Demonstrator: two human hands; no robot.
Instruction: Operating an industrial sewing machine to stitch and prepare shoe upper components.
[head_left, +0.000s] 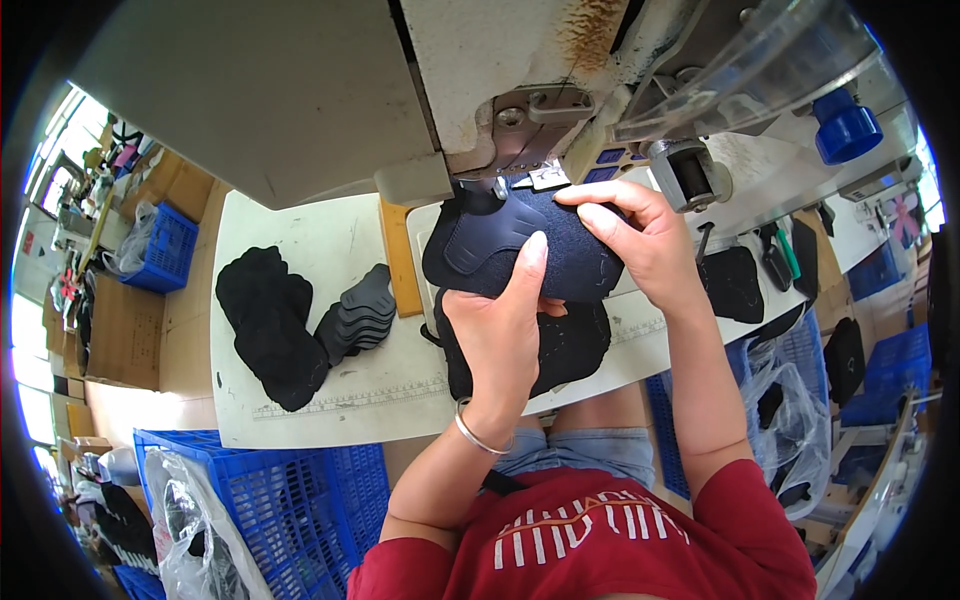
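The left hand pinches the near edge of a black pad, thumb on top. The right hand touches the pad's right side, thumb and pointer finger close together; I can't tell if they pinch. The pad, with a smooth dark patch on it, is under the machine head. Left of the machine head is a stack of dark pieces, then a black heap.

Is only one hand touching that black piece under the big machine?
No, the left hand has its thumb on top of the black piece, and the right hand touches it too.
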